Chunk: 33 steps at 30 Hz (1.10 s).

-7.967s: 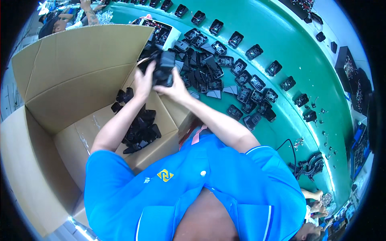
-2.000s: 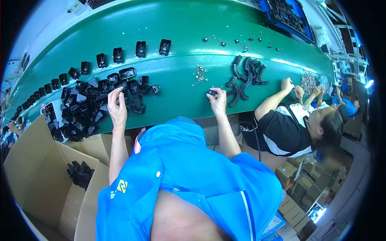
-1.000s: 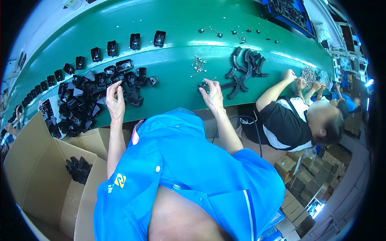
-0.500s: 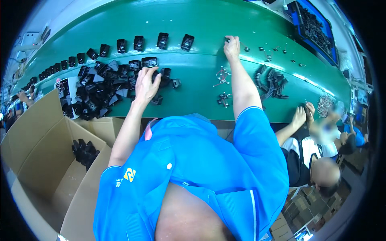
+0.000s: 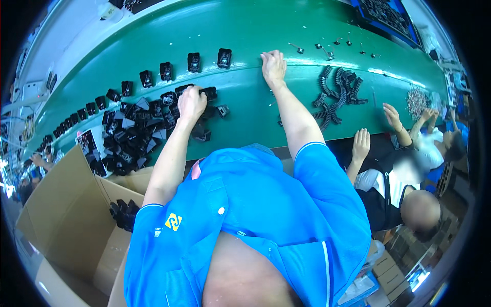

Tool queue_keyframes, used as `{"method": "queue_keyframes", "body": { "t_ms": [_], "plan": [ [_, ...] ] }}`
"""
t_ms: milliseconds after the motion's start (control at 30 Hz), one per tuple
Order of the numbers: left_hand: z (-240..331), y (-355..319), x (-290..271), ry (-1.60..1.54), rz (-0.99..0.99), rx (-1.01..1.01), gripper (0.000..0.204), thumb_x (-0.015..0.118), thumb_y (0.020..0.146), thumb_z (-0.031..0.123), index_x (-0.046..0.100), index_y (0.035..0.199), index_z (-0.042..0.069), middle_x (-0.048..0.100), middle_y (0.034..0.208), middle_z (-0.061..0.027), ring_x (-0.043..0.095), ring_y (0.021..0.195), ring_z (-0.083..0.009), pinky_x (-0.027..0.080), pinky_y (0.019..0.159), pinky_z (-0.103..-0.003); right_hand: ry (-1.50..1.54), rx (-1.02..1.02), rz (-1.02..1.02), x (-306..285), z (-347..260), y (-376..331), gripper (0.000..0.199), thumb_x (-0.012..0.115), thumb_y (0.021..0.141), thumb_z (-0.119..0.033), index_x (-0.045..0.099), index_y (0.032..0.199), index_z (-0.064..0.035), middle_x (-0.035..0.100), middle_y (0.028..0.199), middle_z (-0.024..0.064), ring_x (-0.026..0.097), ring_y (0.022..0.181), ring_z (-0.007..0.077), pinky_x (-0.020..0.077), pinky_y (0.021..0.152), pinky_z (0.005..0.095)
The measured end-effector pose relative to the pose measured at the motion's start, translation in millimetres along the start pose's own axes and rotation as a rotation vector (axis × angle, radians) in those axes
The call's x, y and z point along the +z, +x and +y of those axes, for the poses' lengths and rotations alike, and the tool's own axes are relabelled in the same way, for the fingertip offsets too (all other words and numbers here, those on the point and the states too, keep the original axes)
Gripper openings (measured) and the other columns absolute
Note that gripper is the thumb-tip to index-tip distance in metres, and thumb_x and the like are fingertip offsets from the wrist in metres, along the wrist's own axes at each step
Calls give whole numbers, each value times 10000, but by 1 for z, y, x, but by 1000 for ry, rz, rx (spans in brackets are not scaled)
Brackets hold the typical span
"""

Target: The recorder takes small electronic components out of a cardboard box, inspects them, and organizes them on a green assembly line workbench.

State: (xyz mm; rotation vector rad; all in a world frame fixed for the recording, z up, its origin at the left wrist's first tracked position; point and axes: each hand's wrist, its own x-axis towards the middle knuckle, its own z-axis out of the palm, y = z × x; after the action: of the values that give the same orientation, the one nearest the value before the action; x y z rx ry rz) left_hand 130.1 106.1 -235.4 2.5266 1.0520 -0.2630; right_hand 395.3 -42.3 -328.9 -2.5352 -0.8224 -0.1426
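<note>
In the head view, the person's bare left hand [image 5: 192, 102] is at the centre-left of the frame, its fingers bent down over the right part of a heap of glossy black plastic housings [image 5: 133, 128]. The fingertips are hidden, so I cannot tell whether they pinch a housing or only touch one. A small black block-shaped part [image 5: 222, 110] lies just right of this hand.

The bare right hand [image 5: 274, 67] is near the upper middle, over the green tabletop [image 5: 245, 120]. Its fingers lie close together and curl forward; I cannot tell whether anything is between them. To its left, a row of open black rectangular housings [image 5: 224, 58] curves from the upper middle toward the left edge.

Right of the right hand lie small wired parts [image 5: 300, 50] and, below those, curved black ribbed strips [image 5: 340, 97]. An open brown cardboard box [image 5: 61, 204] at lower left holds black angular pieces [image 5: 123, 214]. At right, a co-worker's hands [image 5: 361, 145] are raised near the table's edge.
</note>
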Motion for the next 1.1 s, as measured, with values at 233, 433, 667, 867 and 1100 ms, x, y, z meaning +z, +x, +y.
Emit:
{"method": "queue_keyframes", "body": {
  "t_ms": [233, 433, 667, 867, 1100],
  "plan": [
    [-27, 5, -13, -1389, -226, -305, 385, 501, 929, 97, 572, 1305, 133, 603, 1186, -162, 624, 852, -242, 523, 700, -309, 76, 15, -9, -14, 9, -10, 109, 659, 874, -240, 708, 932, -163, 623, 963, 41, 575, 951, 247, 419, 866, 402],
    [-19, -5, -24, -2122, -433, -121, 488, 470, 944, 55, 455, 1419, 164, 580, 1219, -184, 621, 926, -254, 543, 755, -311, -8, 5, -114, -24, 8, -4, 80, 675, 861, -221, 706, 920, -176, 639, 939, 13, 567, 979, 223, 385, 895, 373],
    [41, -18, -75, -2289, -421, -224, 496, 463, 967, 72, 413, 1449, 174, 551, 1234, -185, 602, 972, -258, 537, 825, -335, 51, -133, 15, -32, 2, 5, 94, 710, 845, -218, 704, 931, -182, 664, 990, -23, 568, 1042, 180, 318, 976, 366],
    [27, -33, -62, -2363, -302, -47, 483, 474, 1016, 159, 379, 1488, 192, 516, 1312, -207, 579, 1097, -294, 508, 946, -393, 607, -316, 13, -126, -137, -20, 66, 702, 837, -210, 697, 889, -169, 659, 996, -40, 539, 1019, 168, 261, 987, 408],
    [39, -53, -73, -2285, -245, 30, 452, 451, 1045, 187, 353, 1485, 158, 527, 1267, -154, 595, 1116, -260, 536, 904, -379, 633, -268, -129, -147, -192, -80, 78, 707, 835, -210, 674, 862, -145, 574, 1090, 39, 448, 1090, 246, 252, 970, 435]
  ]
}}
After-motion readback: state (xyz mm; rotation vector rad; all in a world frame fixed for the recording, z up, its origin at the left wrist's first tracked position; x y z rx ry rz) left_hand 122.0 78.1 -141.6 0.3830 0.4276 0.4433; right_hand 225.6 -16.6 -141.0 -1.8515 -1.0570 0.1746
